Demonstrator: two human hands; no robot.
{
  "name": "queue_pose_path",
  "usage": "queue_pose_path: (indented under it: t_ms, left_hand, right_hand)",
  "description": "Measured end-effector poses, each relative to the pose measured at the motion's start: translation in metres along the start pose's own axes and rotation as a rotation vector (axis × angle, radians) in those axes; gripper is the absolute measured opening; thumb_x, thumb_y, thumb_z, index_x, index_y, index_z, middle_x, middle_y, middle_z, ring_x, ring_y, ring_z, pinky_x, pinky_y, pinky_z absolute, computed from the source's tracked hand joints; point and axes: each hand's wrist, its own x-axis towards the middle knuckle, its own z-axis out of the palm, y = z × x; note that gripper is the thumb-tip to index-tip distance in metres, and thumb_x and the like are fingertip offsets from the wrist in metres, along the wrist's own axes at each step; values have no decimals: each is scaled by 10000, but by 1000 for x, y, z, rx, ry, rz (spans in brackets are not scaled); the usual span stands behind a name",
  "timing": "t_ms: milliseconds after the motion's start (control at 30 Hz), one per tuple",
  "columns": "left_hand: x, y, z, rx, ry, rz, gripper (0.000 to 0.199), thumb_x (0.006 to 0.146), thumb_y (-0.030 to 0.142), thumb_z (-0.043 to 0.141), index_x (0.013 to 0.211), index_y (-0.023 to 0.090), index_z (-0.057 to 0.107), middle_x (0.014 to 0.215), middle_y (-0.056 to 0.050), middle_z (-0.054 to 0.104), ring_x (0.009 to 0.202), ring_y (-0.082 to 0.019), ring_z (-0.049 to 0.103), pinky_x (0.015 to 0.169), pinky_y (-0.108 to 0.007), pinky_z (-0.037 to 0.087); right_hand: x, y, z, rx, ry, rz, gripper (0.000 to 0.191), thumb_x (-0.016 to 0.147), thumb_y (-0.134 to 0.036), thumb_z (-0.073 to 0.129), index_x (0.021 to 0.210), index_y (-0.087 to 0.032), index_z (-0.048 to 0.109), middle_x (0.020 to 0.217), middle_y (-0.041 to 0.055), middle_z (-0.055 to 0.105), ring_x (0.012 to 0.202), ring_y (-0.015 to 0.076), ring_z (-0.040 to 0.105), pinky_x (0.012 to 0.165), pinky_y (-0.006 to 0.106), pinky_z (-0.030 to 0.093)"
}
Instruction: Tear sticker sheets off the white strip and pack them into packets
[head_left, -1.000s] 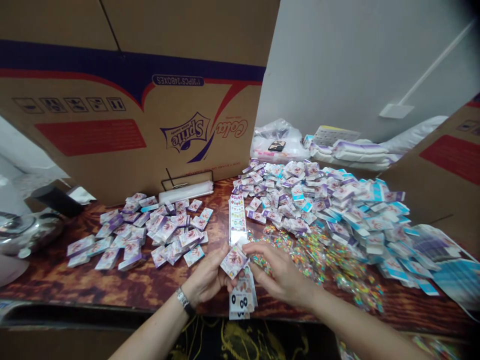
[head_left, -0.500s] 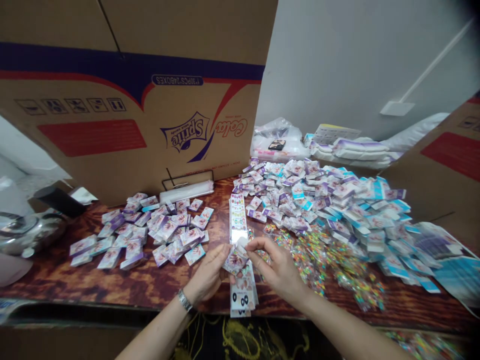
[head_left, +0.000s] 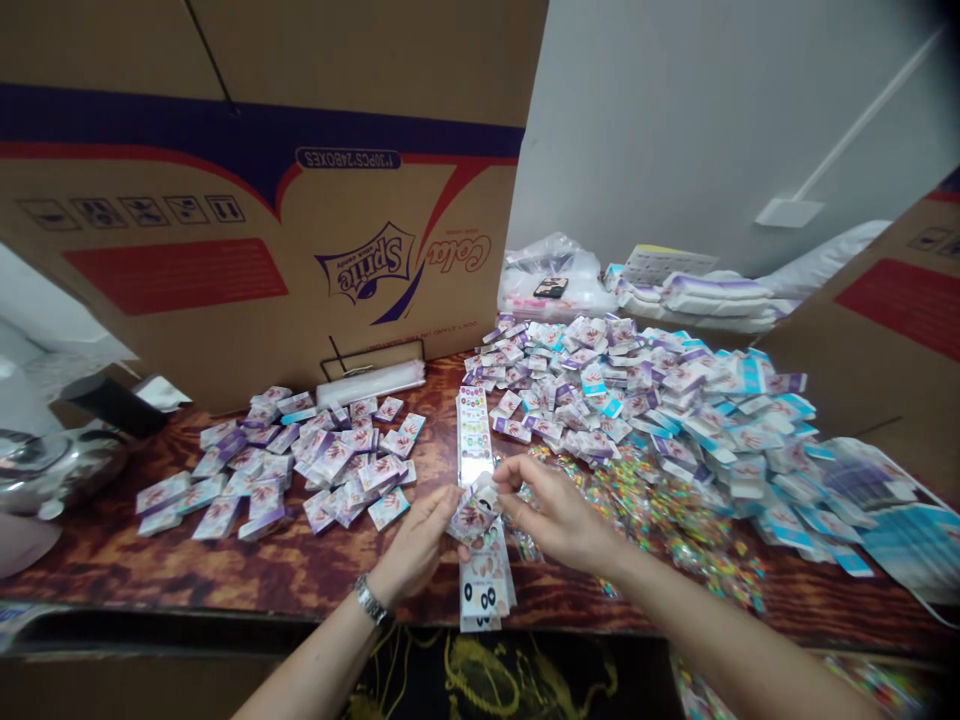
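My left hand (head_left: 427, 535), with a metal watch at the wrist, holds a small white and purple box (head_left: 474, 512) with a flower-like print. My right hand (head_left: 551, 510) is at the box's upper right side, thumb and fingertips drawn together near its raised flap; whether they pinch the flap is too small to tell. Under the box lies a column of printed sticker strips (head_left: 474, 425), with more printed sheets (head_left: 484, 590) toward the table's front edge. Small candy packets (head_left: 675, 530) lie right of my right hand.
Small boxes (head_left: 337, 460) lie loosely at the left. A large heap of boxes (head_left: 675, 400) covers the right. Behind stand a big carton (head_left: 300, 220) and plastic bags (head_left: 555, 275). A metal kettle (head_left: 60, 470) sits far left.
My right hand has turned slightly and its fingers have shifted at the box's top, where a dark opening now shows. The view has moved a little. My left hand still holds the box.
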Motion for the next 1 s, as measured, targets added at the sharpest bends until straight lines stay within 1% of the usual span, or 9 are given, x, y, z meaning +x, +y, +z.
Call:
queue_pose_path:
  t_ms: [133, 267, 367, 433, 533, 600, 733, 867, 1000]
  left_hand:
    - [0, 2, -1, 85, -7, 22, 361, 792, 517, 563, 759, 158, 571, 676, 19, 539, 588, -110, 511, 483, -194, 456]
    - [3, 1, -4, 176, -29, 76, 373, 814, 508, 541, 714, 150, 569, 655, 17, 533, 577, -102, 511, 489, -183, 459]
    - [3, -2, -4, 191, -37, 38, 385, 826, 524, 507, 771, 151, 585, 667, 7, 543, 582, -119, 532, 503, -218, 488]
    - [1, -4, -3, 244, 11, 58, 371, 853, 507, 467, 912, 161, 588, 750, -15, 566, 636, -144, 560, 531, -255, 515]
    - [-4, -8, 0, 509, 112, 291, 351, 872, 411, 481, 1147, 193, 501, 1040, -86, 568, 889, -209, 588, 706, -332, 540]
    - [-6, -12, 0, 793, 135, 505, 443, 837, 329, 557, 1240, 195, 430, 1197, -126, 512, 1082, -256, 521, 879, -398, 482]
    - [-3, -22, 0, 1236, 210, 797, 502, 838, 163, 511, 1312, 163, 346, 1197, -154, 533, 1138, -268, 494, 955, -440, 427]
    - [1, -29, -1, 1335, 251, 856, 507, 835, 98, 440, 1327, 148, 328, 1186, -163, 558, 1105, -268, 537, 924, -419, 458]
    - [-1, -27, -4, 1218, 260, 764, 523, 837, 149, 484, 1337, 149, 333, 1219, -168, 557, 1102, -274, 559, 921, -396, 461]
  right_hand:
    - [3, -7, -2, -37, -50, -5, 95, 825, -126, 518, 880, -203, 517, 840, 12, 599, 814, 160, 543, 733, 295, 421]
    - [4, -17, -1, -162, 2, -32, 133, 778, -105, 559, 847, -214, 526, 782, 11, 618, 824, 190, 532, 775, 344, 405]
    - [3, -15, 1, -65, -15, 27, 162, 773, -98, 548, 877, -217, 513, 767, -4, 623, 798, 170, 562, 731, 299, 424]
    - [4, -11, 3, 36, -37, 77, 159, 783, -93, 516, 887, -213, 501, 765, -17, 622, 736, 140, 584, 664, 249, 430]
    - [5, -8, 6, 37, 26, 106, 135, 788, -93, 492, 859, -207, 501, 769, -17, 620, 705, 127, 595, 632, 228, 423]
    - [5, -9, 9, -12, 67, 99, 135, 778, -87, 503, 843, -205, 501, 773, -14, 619, 713, 132, 594, 640, 232, 419]
    - [5, -14, 16, -66, 83, 52, 129, 780, -77, 504, 817, -200, 493, 764, -1, 595, 710, 139, 569, 643, 241, 427]
    - [2, -12, 21, -162, 98, -39, 99, 821, -101, 489, 832, -195, 517, 772, 24, 590, 736, 161, 552, 660, 268, 440]
    - [-2, -4, 16, -367, 19, -282, 141, 894, -164, 447, 963, -200, 565, 838, 62, 635, 833, 203, 557, 752, 342, 456]
